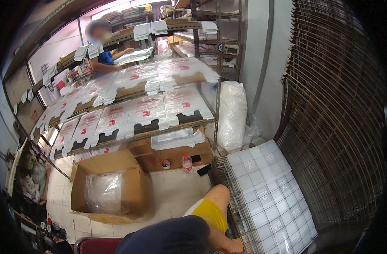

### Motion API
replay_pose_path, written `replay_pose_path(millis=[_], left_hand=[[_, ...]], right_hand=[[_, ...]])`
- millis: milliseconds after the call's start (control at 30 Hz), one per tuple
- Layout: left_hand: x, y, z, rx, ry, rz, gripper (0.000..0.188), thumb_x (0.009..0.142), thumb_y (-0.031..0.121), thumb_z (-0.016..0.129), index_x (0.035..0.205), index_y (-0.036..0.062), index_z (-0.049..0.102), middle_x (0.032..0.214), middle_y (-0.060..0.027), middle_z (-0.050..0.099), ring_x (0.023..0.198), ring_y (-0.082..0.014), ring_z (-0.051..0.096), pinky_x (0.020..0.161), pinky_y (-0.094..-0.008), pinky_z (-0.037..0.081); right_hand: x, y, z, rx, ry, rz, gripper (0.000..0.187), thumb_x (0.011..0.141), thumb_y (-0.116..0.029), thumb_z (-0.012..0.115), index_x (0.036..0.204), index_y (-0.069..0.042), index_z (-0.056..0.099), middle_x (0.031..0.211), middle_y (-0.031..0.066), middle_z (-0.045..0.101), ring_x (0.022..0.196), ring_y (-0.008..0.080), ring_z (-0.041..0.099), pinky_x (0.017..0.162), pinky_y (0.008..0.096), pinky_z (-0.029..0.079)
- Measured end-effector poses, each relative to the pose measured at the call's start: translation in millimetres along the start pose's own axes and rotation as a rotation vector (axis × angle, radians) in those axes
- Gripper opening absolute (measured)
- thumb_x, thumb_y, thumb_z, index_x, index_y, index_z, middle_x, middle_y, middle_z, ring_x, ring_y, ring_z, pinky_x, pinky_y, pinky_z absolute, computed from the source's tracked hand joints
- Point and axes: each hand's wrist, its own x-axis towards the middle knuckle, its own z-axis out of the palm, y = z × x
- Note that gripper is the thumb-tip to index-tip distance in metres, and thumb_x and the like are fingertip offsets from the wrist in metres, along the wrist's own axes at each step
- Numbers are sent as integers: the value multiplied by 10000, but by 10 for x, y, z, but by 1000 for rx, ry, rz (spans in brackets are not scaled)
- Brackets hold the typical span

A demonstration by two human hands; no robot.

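My left hand (236,246), low in the picture, has its fingers closed at the near edge of a wire drying rack (243,211). The fingers are small and partly hidden there. Pale translucent plastic bags (267,175) with white printed marks lie flat on the rack, its grid lines showing across them. More wire racks (333,110) of the same kind stand raised on the right, hinged up in a dense stack. My right hand is out of the picture.
An open cardboard box (138,186) holding clear plastic stands left on the tiled floor. Nearby are a bottle (186,163), a tape roll (166,164) and a black phone (204,170). Shelves carry printed bags (134,112). Behind them, a person in blue (103,59) handles white sheets.
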Motion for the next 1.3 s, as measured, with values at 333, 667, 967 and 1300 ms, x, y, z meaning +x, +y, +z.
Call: replay_pose_path(millis=[333, 667, 967, 1300], left_hand=[[-139, -93, -507, -384, -156, -25, 206, 621, 185, 675, 789, 66, 678, 832, -91, 661, 852, -277, 631, 669, -429, 491], [13, 83, -205, 230, -6, 155, 164, 640, 233, 666, 744, 109, 688, 794, -60, 660, 798, -254, 626, 626, -415, 471], [-98, -68, -771, -24, -99, 272, 169, 734, 275, 612, 812, 135, 664, 836, -62, 621, 883, -262, 605, 725, -432, 465], [-191, -160, -765, -480, -201, 122, 284, 783, 328, 625, 999, 148, 667, 942, -86, 629, 920, -285, 599, 790, -373, 479]], right_hand=[[53, 40, -75, -28, -2, 1, 586, 786, -322, 625, 1269, -30, 467, 1134, 206, 573, 999, 278, 581, 835, 355, 460], [-25, 247, -54, -35, -13, 5, 606, 788, -361, 614, 1276, -36, 464, 1152, 203, 568, 1037, 294, 567, 872, 364, 445], [152, 988, -94, -75, 86, -181, 581, 787, -322, 616, 1265, -27, 466, 1131, 196, 574, 1023, 275, 573, 856, 356, 453], [-621, 474, -167, 29, 97, -202, 753, 756, -584, 577, 1305, -84, 453, 1131, 202, 593, 1058, 312, 563, 912, 353, 423]])
